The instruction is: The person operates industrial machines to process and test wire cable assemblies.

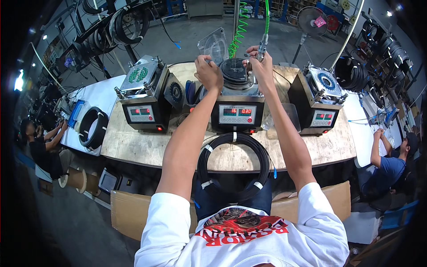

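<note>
My right hand (261, 66) is closed round a metal air gun (263, 44), whose green hose (267, 18) runs upward. It is above the right side of the middle polishing machine (240, 95), close to a metal clamp (250, 76). The round dark plate (234, 71) of that machine lies between my hands. My left hand (209, 73) is left of the plate, its fingers curled together. Just beyond those fingers stands a clear plastic cover (214, 46), tilted up; I cannot tell whether they grip it. What the left fingertips hold, if anything, is hidden.
Similar machines flank the middle one: left (142, 98) with green parts on top, right (318, 100) with a blue ring. A black cable coil (203, 167) overhangs the wooden table's (133, 149) front edge. Co-workers sit far left (46, 147) and far right (393, 155). A fan (311, 22) stands behind.
</note>
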